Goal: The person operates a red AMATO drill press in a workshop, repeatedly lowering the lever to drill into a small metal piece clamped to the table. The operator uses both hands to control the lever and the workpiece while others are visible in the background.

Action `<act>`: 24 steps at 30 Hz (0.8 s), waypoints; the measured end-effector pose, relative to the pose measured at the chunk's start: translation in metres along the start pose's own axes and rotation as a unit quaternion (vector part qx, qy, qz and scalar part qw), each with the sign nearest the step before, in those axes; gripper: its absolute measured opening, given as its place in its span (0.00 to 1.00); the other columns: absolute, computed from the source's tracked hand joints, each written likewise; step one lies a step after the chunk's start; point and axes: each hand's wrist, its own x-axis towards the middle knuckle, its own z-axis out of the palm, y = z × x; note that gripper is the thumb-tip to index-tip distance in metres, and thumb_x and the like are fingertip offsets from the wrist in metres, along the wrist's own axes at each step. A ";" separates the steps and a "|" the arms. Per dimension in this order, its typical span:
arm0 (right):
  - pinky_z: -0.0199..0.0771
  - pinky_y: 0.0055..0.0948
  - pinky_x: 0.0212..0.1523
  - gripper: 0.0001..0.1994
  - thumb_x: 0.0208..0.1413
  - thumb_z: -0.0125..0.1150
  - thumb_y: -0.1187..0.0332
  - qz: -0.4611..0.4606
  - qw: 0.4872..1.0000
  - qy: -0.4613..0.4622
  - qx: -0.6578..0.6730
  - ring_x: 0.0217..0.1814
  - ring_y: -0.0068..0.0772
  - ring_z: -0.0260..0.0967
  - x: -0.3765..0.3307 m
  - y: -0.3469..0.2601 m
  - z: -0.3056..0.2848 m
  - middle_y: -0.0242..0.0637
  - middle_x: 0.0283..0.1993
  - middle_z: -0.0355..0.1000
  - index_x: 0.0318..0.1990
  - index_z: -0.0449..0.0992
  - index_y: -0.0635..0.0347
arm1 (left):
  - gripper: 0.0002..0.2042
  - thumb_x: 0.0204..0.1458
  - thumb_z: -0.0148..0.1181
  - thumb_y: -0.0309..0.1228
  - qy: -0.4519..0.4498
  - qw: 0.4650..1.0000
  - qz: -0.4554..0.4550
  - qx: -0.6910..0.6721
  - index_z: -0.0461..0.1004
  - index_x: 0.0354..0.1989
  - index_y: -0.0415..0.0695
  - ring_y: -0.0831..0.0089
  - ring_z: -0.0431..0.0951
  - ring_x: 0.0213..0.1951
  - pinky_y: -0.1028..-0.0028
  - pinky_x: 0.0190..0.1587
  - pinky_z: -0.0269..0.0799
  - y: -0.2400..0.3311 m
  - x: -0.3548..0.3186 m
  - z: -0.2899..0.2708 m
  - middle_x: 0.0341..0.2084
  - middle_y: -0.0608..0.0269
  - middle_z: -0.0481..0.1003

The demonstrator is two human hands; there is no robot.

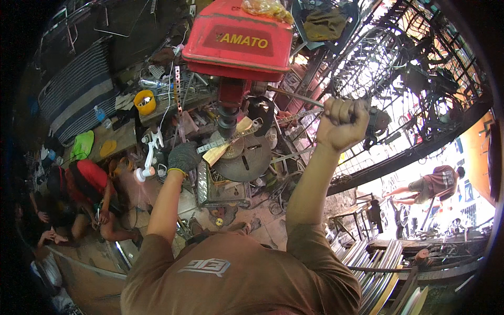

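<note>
Brown shirt: the wearer's brown shirt (226, 273) is filling the lower middle, both arms reaching forward.
Drill press: the red drill press head (239, 55) is standing ahead of the wearer, a crumpled yellowish plastic bag (266, 9) lying on top.
Right hand: the bare right hand (344, 123) is making a tight fist, fingers curling fully round the end of the feed lever (296, 98).
Feed lever: running from the press's right side into that fist.
Left hand: the left hand (184, 158) is wearing a dark glove with a yellow cuff; its fingers are bending narrowly, holding the near-left end of the metal strip (210, 146). Dark knit is blurring each finger's exact spread; cannot tell.
Metal strip: lying slantwise under the black chuck (227, 125), showing a row of dark marks. Cannot tell whether a bit is touching it.
Wood piece: the pale wood piece (214, 155) is sitting under the strip.
Round table: the slotted round table (252, 164) is supporting both.
Bench: a yellow bucket (145, 102) is standing left of the press; a clear bottle (103, 118) is standing farther left.
People: a person in red (93, 181) is sitting at left; another person (441, 184) is showing far right, in bright light.
</note>
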 end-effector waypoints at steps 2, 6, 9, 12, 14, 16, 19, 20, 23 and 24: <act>0.43 0.27 0.19 0.17 0.60 0.42 0.67 0.010 1.000 -0.005 -0.005 0.14 0.19 0.35 0.007 0.000 0.006 0.23 0.14 0.40 0.18 0.51 0.49 | 0.15 0.46 0.55 0.39 0.007 1.000 0.003 -0.003 0.79 0.38 0.44 0.50 0.79 0.42 0.55 0.46 0.74 0.004 -0.002 -0.002 0.38 0.47 0.78; 0.43 0.25 0.16 0.11 0.58 0.50 0.68 0.123 0.986 0.072 -0.090 0.14 0.19 0.38 0.097 0.039 0.029 0.23 0.15 0.42 0.24 0.58 0.53 | 0.16 0.44 0.57 0.41 -0.033 0.999 -0.031 -0.007 0.79 0.37 0.43 0.49 0.79 0.42 0.55 0.46 0.74 0.007 -0.004 -0.006 0.37 0.46 0.78; 0.44 0.24 0.15 0.10 0.52 0.58 0.66 0.166 0.975 0.065 -0.133 0.14 0.20 0.45 0.156 0.091 0.020 0.26 0.16 0.47 0.34 0.66 0.61 | 0.22 0.44 0.59 0.47 -0.029 0.998 -0.053 -0.010 0.77 0.40 0.40 0.49 0.79 0.42 0.55 0.46 0.74 0.018 -0.015 -0.002 0.38 0.42 0.77; 0.47 0.26 0.13 0.10 0.51 0.59 0.65 0.195 0.970 0.031 -0.143 0.15 0.23 0.52 0.192 0.136 -0.008 0.29 0.18 0.54 0.33 0.69 0.62 | 0.31 0.45 0.58 0.57 -0.040 0.992 -0.104 -0.053 0.75 0.47 0.41 0.47 0.78 0.43 0.55 0.47 0.73 0.034 -0.026 0.005 0.45 0.40 0.74; 0.51 0.27 0.14 0.10 0.51 0.59 0.65 0.213 0.957 0.050 -0.192 0.17 0.25 0.55 0.204 0.166 -0.020 0.31 0.19 0.57 0.32 0.69 0.62 | 0.32 0.45 0.57 0.58 -0.031 0.996 -0.057 -0.062 0.74 0.48 0.41 0.46 0.78 0.43 0.56 0.47 0.73 0.044 -0.032 0.008 0.45 0.40 0.74; 0.55 0.28 0.14 0.10 0.51 0.59 0.65 0.044 0.944 0.069 -0.320 0.18 0.28 0.58 0.212 0.187 -0.023 0.33 0.21 0.60 0.31 0.69 0.63 | 0.33 0.46 0.55 0.62 0.009 1.000 -0.009 -0.022 0.75 0.46 0.41 0.48 0.78 0.43 0.56 0.47 0.73 0.048 -0.030 0.005 0.41 0.40 0.76; 0.59 0.30 0.15 0.10 0.51 0.59 0.65 0.081 0.937 0.145 -0.309 0.19 0.30 0.61 0.210 0.193 -0.024 0.36 0.22 0.63 0.31 0.70 0.63 | 0.34 0.49 0.52 0.62 0.000 0.996 -0.022 -0.085 0.75 0.42 0.38 0.46 0.78 0.41 0.53 0.44 0.72 0.042 -0.020 -0.007 0.37 0.38 0.77; 0.60 0.30 0.16 0.10 0.51 0.59 0.65 0.124 0.944 0.140 -0.272 0.19 0.30 0.61 0.207 0.190 -0.023 0.36 0.23 0.63 0.31 0.70 0.63 | 0.33 0.50 0.51 0.63 -0.005 0.996 0.005 -0.094 0.76 0.41 0.39 0.47 0.78 0.41 0.53 0.44 0.72 0.040 -0.018 -0.011 0.37 0.40 0.77; 0.59 0.29 0.17 0.09 0.51 0.60 0.65 0.190 0.942 0.147 -0.235 0.19 0.28 0.60 0.197 0.176 -0.015 0.35 0.22 0.62 0.31 0.69 0.61 | 0.31 0.51 0.49 0.63 -0.009 0.995 0.050 -0.081 0.78 0.42 0.45 0.49 0.78 0.42 0.55 0.45 0.72 0.034 -0.010 -0.016 0.39 0.46 0.78; 0.58 0.29 0.17 0.09 0.51 0.60 0.65 0.196 0.944 0.136 -0.226 0.19 0.27 0.59 0.195 0.171 -0.013 0.34 0.22 0.61 0.30 0.68 0.60 | 0.30 0.51 0.48 0.63 -0.004 0.997 0.052 -0.065 0.79 0.44 0.48 0.50 0.78 0.43 0.56 0.47 0.72 0.033 -0.008 -0.015 0.40 0.49 0.78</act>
